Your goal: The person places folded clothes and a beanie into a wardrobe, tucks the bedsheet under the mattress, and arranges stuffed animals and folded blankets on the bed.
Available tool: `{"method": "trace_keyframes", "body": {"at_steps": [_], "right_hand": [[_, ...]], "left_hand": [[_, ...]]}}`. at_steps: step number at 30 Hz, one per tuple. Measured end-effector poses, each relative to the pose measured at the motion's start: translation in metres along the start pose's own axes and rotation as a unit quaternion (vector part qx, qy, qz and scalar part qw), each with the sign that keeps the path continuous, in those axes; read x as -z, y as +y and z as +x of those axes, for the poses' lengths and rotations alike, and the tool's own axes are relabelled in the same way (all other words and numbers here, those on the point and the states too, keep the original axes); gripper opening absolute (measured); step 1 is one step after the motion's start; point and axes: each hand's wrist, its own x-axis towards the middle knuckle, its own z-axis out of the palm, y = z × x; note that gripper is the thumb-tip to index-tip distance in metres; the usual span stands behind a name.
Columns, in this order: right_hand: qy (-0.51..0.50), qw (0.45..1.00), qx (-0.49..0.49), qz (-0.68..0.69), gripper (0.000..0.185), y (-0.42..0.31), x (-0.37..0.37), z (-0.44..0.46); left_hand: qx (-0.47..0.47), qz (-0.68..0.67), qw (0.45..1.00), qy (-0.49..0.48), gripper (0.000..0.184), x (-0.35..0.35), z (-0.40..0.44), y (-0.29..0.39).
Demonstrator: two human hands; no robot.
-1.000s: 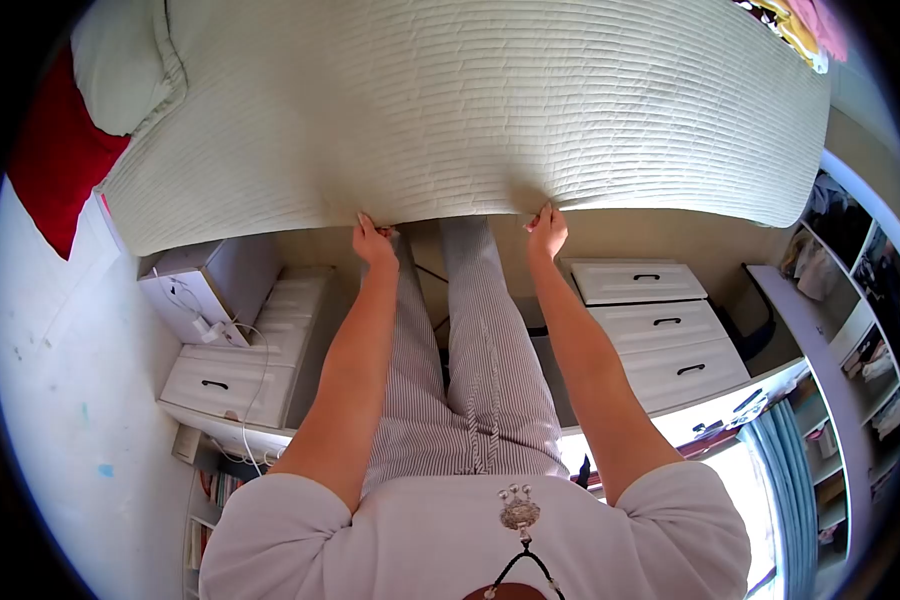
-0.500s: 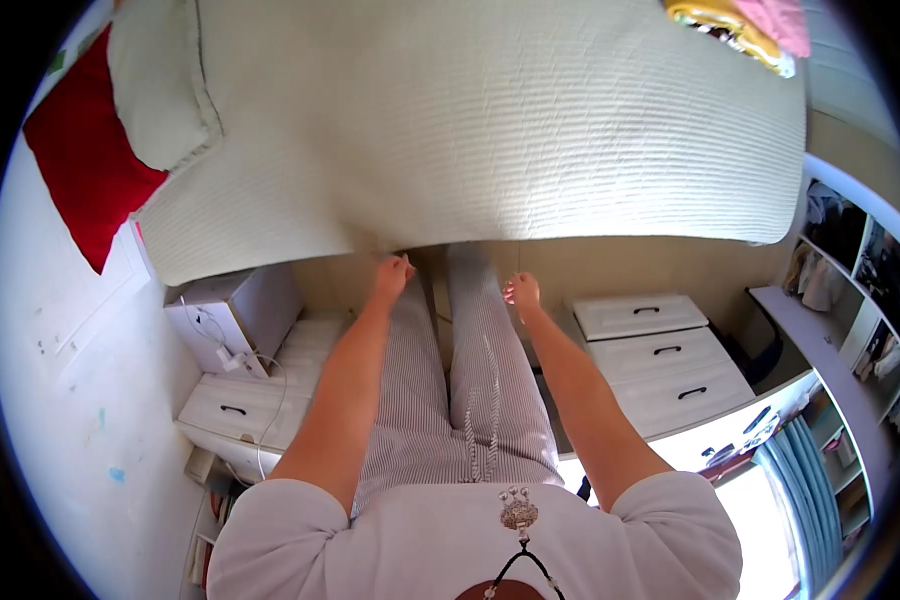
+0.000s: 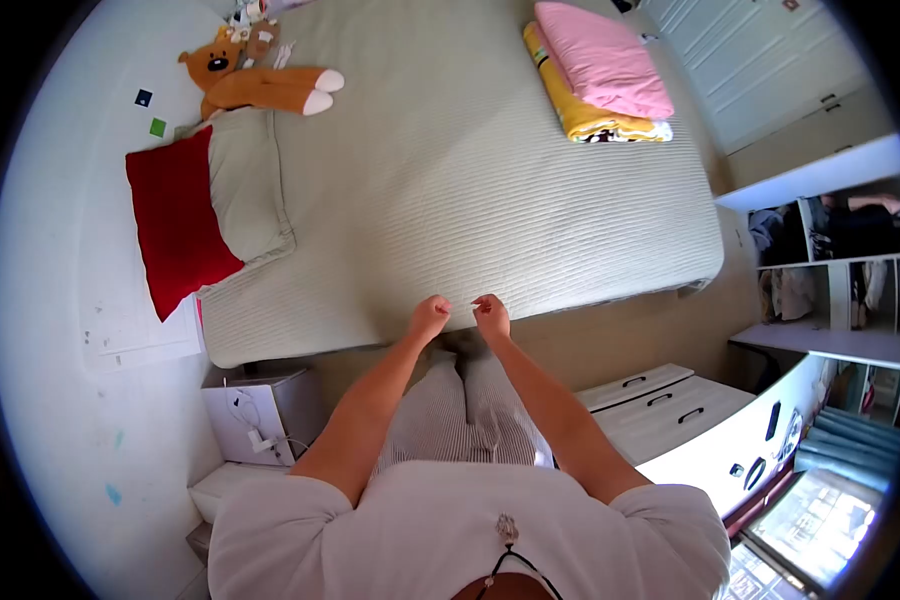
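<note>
A pale green ribbed bedspread (image 3: 400, 180) covers the bed in front of me. My left hand (image 3: 431, 318) is at the bed's near edge, its fingers curled closed; whether anything is between them is too small to tell. Close to its right, my right hand (image 3: 491, 318) is over the same edge, fingers bent and thumb side toward the left hand, apart from it. No object shows in the right hand, but its fingertips are partly hidden.
A red pillow (image 3: 175, 220) and a pale pillow (image 3: 245, 190) lie left, below a brown teddy bear (image 3: 260, 88). Folded pink bedding (image 3: 605, 60) rests on a yellow blanket (image 3: 570, 95). White drawers (image 3: 670, 405) stand right, a nightstand (image 3: 245, 415) left, open shelves (image 3: 830, 260) far right.
Both hands have let go of the bedspread edge they pinched one second ago and have come closer together. The view has shifted, showing more of the bed, the bear and the folded bedding.
</note>
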Motion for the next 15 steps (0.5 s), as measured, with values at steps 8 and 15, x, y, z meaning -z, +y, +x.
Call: {"method": "trace_keyframes", "body": {"at_steps": [8, 15], "right_hand": [[0.112, 0.991, 0.058, -0.042, 0.012, -0.004, 0.034, -0.047], [0.123, 0.992, 0.034, 0.013, 0.014, 0.003, 0.132, -0.076]], "left_hand": [[-0.111, 0.031, 0.993, -0.012, 0.016, 0.017, -0.056, 0.098], [-0.138, 0.062, 0.987, -0.053, 0.015, -0.073, -0.078, 0.149]]}}
